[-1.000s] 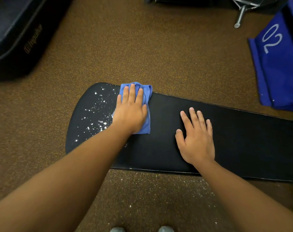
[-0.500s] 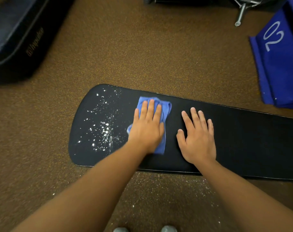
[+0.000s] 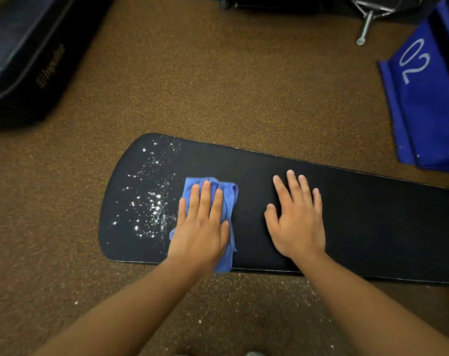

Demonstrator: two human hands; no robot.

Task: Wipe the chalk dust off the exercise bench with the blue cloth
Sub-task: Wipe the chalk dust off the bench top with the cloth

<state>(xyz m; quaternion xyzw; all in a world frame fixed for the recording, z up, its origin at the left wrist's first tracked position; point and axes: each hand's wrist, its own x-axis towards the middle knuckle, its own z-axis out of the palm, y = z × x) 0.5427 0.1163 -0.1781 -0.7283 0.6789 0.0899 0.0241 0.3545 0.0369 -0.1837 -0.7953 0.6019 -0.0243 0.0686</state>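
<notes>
Surroundings: brown speckled floor [image 3: 218, 80] with gear along the frame edges.
Upper left: dark padded mat [image 3: 25, 55], faint lettering, blurred. Upper right: blue cloth panel [image 3: 428, 104] marked "02" in white. Top right: metal rod [image 3: 365, 28] slanting down from dark equipment.

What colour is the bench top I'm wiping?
Black, speckled with white chalk dust at its left end; head view, bench.

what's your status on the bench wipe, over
Left hand flat on blue cloth, right hand flat on bench. Chalk dust left of cloth. Nothing in the way.
</notes>
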